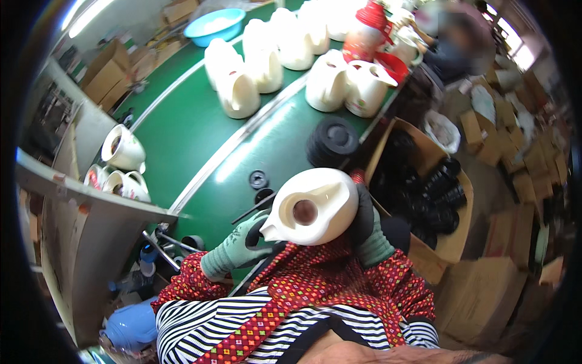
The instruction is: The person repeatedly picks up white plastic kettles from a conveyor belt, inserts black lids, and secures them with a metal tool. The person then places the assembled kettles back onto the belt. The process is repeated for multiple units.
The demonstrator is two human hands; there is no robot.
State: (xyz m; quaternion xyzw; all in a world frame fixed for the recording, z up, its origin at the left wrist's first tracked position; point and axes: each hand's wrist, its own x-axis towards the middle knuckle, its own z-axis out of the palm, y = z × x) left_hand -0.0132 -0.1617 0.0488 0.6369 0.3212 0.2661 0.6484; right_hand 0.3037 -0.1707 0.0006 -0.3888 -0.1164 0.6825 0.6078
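Right hand: the right hand [368,229], gloved in green and black, is clasped against the side of the white jug [321,206] at 3 o'clock.
Left hand: the gloved left hand [241,247] is half curled near the spout at 8 o'clock; I cannot tell whether it touches.
Held jug: in front of the chest, mouth up, spout toward 8; it is the centre of this clock, 12 pointing away from the body.
Green stretch: the tabletop [179,127] shows bare green between 10 and 12, crossed by a metal strip [227,150].
Right edge: runs toward 1, with an open carton [470,194] of black parts alongside at 2 to 3.
Black pieces: a disc stack [333,136] sits just beyond at nearly 1; a small round part [258,179] at 10.
Standing jugs: white jugs [239,97] crowd 11 to 1, blocking the far side.
Farther out: blue basin [215,25] at 11, co-worker [451,54] between 1 and 2, cardboard boxes [479,297] at 4.
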